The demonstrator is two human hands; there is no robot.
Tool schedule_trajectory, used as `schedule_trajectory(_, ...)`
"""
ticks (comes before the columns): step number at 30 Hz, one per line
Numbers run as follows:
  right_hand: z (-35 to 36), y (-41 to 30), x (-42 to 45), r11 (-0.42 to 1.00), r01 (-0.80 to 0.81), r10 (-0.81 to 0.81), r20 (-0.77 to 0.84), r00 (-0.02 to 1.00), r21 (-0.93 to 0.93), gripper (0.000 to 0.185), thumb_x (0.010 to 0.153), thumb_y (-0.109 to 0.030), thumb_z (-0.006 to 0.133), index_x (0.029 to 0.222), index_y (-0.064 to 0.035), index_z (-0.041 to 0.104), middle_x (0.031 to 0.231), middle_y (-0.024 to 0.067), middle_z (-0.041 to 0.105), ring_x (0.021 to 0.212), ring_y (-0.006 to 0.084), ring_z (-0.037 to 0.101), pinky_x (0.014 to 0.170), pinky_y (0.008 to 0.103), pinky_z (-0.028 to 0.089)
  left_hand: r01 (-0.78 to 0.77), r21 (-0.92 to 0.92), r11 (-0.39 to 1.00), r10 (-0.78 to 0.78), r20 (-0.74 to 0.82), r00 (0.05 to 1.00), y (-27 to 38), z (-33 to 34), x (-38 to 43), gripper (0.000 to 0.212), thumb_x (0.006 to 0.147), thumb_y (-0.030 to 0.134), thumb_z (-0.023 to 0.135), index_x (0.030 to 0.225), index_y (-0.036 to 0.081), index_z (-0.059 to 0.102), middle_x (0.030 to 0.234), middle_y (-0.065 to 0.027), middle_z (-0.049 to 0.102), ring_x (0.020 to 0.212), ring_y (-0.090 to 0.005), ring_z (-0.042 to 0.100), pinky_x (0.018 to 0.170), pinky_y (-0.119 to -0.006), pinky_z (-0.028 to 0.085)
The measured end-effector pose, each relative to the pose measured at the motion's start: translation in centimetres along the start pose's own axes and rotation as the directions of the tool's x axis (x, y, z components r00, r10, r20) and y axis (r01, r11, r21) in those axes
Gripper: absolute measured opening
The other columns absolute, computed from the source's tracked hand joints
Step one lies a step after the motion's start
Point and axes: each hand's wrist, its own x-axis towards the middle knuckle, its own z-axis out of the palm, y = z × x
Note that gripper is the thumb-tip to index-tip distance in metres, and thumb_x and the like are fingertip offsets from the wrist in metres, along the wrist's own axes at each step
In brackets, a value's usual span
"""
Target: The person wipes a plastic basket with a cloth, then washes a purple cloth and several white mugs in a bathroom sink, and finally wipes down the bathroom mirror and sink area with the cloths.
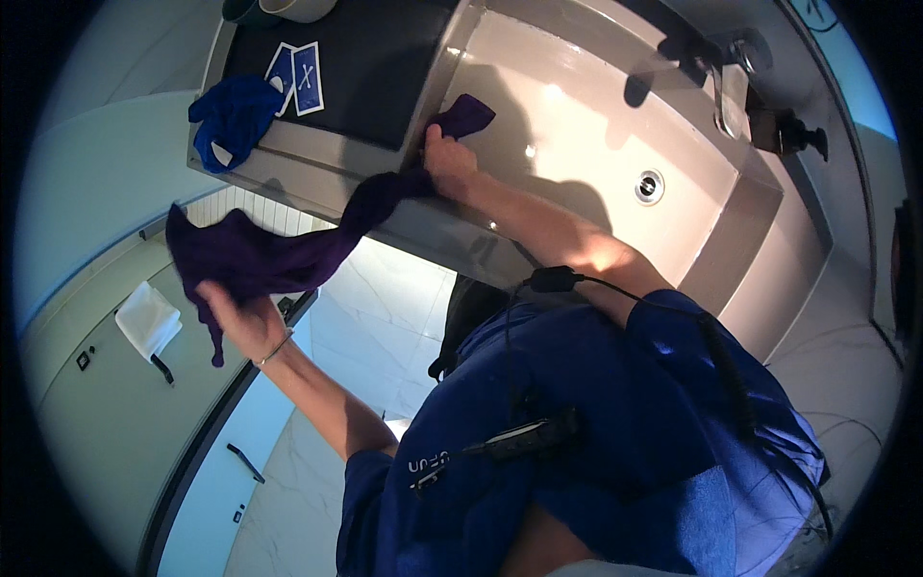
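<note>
A long dark purple cloth stretches in the air between my two hands. My right hand grips it in a fist at the sink's near left corner, and a short end sticks out past the thumb over the beige sink basin. My left hand, slightly blurred, has hold of the wide, spread end out past the counter's front. Its fingers are partly hidden by the fabric. One narrow corner of the cloth dangles below that hand.
A blue cloth lies on the counter corner by two blue packets on a dark mat. Cups stand behind. A faucet and a pump bottle are right. A folded white cloth hangs on a handle at left.
</note>
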Motion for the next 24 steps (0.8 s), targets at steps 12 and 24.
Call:
schedule_trajectory(12,-7.3,9.9,-8.2,0.972,0.153,-0.081,0.361,0.929,-0.176,0.026,0.087,-0.018,0.048,0.110,-0.0065,0.047,0.104,0.0238,0.062,0.100,0.0418,0.059,0.083,0.0500,0.047,-0.589,0.807,0.044,-0.423,0.549,0.721,-12.0,12.3,-14.6,0.030,0.069,0.021,0.068,0.091,0.004,0.056,0.086,-0.0160,0.061,0.081,-0.0336,0.063,0.068,-0.043,0.052)
schedule_trajectory(24,-13.8,35.8,-25.7,0.928,-0.128,0.226,0.254,0.940,-0.349,0.039,0.086,-0.021,0.049,0.120,-0.0030,0.049,0.097,0.0240,0.064,0.095,0.0393,0.061,0.077,0.0447,0.049,-0.686,0.441,0.578,-0.522,0.847,0.105,-16.1,23.8,-29.5,0.034,0.071,0.025,0.066,0.095,0.006,0.052,0.087,-0.0172,0.057,0.082,-0.0374,0.059,0.068,-0.043,0.049)
